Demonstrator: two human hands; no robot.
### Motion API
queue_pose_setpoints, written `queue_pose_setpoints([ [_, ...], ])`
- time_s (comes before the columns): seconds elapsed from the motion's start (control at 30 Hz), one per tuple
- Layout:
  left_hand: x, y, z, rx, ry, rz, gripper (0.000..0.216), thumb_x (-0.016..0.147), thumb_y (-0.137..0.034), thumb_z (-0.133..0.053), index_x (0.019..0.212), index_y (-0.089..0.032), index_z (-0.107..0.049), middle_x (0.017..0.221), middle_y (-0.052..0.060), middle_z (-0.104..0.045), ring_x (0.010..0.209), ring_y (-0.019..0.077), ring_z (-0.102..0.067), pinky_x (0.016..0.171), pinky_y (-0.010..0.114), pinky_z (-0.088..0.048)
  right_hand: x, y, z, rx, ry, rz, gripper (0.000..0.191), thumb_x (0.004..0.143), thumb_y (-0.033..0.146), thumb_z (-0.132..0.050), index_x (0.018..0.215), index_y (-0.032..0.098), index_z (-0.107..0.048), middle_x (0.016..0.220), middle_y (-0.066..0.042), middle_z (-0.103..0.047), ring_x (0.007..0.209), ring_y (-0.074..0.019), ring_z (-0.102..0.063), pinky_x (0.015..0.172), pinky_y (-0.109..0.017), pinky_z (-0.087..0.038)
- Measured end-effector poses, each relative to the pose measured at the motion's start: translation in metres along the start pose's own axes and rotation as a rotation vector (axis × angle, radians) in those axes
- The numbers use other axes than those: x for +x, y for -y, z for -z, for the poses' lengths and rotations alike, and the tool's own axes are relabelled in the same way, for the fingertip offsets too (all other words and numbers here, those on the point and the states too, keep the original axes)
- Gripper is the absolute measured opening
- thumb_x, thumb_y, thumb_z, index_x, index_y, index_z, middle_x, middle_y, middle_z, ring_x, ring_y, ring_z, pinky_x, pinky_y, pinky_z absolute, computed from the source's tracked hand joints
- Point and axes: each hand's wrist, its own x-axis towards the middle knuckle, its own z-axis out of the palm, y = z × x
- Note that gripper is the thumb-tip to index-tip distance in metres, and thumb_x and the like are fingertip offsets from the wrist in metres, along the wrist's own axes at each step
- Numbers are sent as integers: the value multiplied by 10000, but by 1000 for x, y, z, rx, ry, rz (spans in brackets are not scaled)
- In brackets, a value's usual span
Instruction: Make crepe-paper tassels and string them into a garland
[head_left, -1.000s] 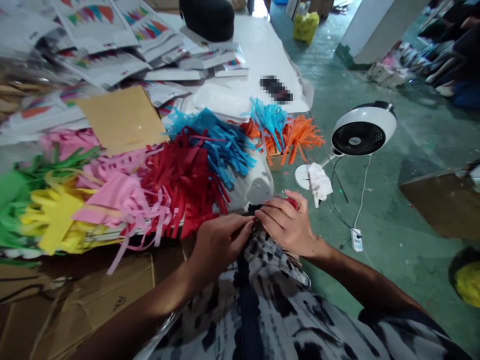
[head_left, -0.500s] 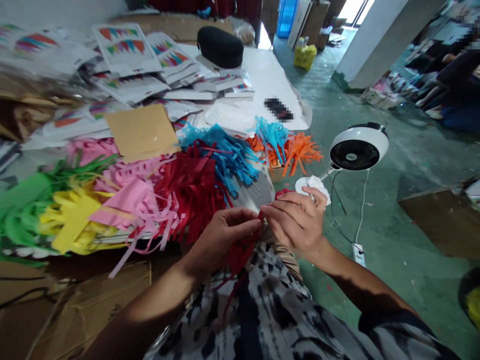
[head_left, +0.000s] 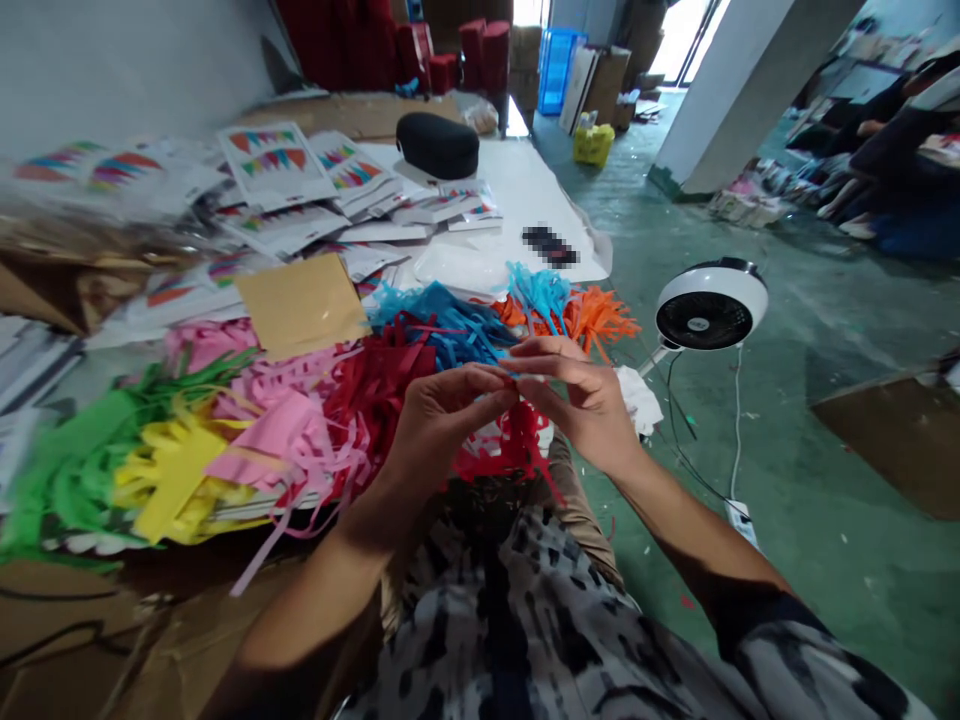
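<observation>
Over my lap, at the near edge of the table, my left hand [head_left: 435, 415] and my right hand [head_left: 585, 405] meet fingertip to fingertip. Both pinch the top of a red fringed paper tassel [head_left: 517, 445], whose cut strips hang down below the fingers. My hands partly hide its upper edge. To the left lie fringed paper bundles: dark red [head_left: 394, 370], pink [head_left: 300, 440], yellow [head_left: 180, 470] and green [head_left: 82, 450]. Just beyond my fingertips are a blue bundle [head_left: 442, 325] and an orange one [head_left: 604, 315].
A tan card [head_left: 304, 305] rests on the bundles. Behind it are packets with printed bunting [head_left: 274, 165] and a black case [head_left: 437, 147]. To the right, a white fan [head_left: 712, 305] stands on the green floor near a cardboard box [head_left: 892, 440]. Another person [head_left: 900, 150] is at far right.
Both hands have risen slightly with the red tassel, and its strips now hang spread out below them. My right fingers have come closer to the left. The view has tilted up a little.
</observation>
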Motion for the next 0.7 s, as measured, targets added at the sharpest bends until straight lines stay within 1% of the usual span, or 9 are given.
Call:
queue_pose_setpoints([
  [0.07,3,-4,3,-20,-69,-68,91,796,-287,-858,789,-231,-785,984,20,-781,931,177,-715,876,317,-560,-2,-6,-5,29,49,-12,279,990,275,-657,1258,306,-731,1228,-49,-729,1097,-202,-682,986,-418,-558],
  [0.1,5,-6,5,-31,-100,-94,85,800,-274,-849,788,-233,-776,982,16,-774,939,175,-713,890,317,-561,-4,-9,-8,34,80,-13,280,988,262,-654,1257,290,-728,1177,-49,-750,1032,-192,-701,937,-392,-572],
  [0.2,10,-13,13,-77,-132,-129,105,811,-266,-819,763,-227,-734,967,15,-753,1008,189,-713,982,345,-552,-10,-19,-11,-8,125,6,203,973,173,-630,1102,246,-769,959,-25,-782,865,-173,-720,801,-328,-564],
  [0.3,12,-15,18,-137,-99,-67,160,822,-299,-797,746,-209,-689,1000,24,-738,1032,209,-730,1001,373,-561,-15,-24,-11,-91,157,15,214,960,120,-615,1043,241,-770,927,-18,-778,863,-182,-719,808,-332,-542],
  [0.4,12,-12,18,-163,-78,-5,172,789,-304,-831,767,-198,-696,1008,23,-735,929,194,-748,912,343,-590,-15,-22,-9,-119,199,26,237,980,136,-607,1121,260,-752,1048,-34,-780,979,-202,-721,894,-371,-538],
  [0.47,11,-8,17,-153,-72,-26,145,791,-276,-840,776,-199,-718,982,13,-740,885,165,-738,895,311,-583,-14,-17,-8,-123,149,22,258,996,161,-604,1194,274,-725,1161,-47,-761,1088,-215,-703,962,-401,-528],
  [0.53,10,-6,14,-131,-69,-65,98,816,-250,-830,807,-210,-741,955,1,-747,865,145,-731,883,285,-573,-11,-12,-7,-136,44,16,246,1005,192,-608,1214,275,-710,1203,-49,-743,1137,-223,-686,993,-417,-520],
  [0.63,8,-5,11,-53,-48,-106,64,843,-237,-819,875,-223,-765,943,6,-767,872,153,-741,853,275,-576,-5,-5,-6,-149,-91,71,184,1003,219,-636,1162,267,-713,1153,-40,-743,1100,-218,-689,967,-409,-529],
  [0.7,6,-5,9,11,-39,-128,70,844,-242,-822,887,-218,-773,934,19,-777,873,159,-740,833,272,-581,-1,-2,-8,-152,-123,147,176,988,202,-661,1143,266,-714,1114,-35,-744,1061,-207,-694,933,-394,-535],
])
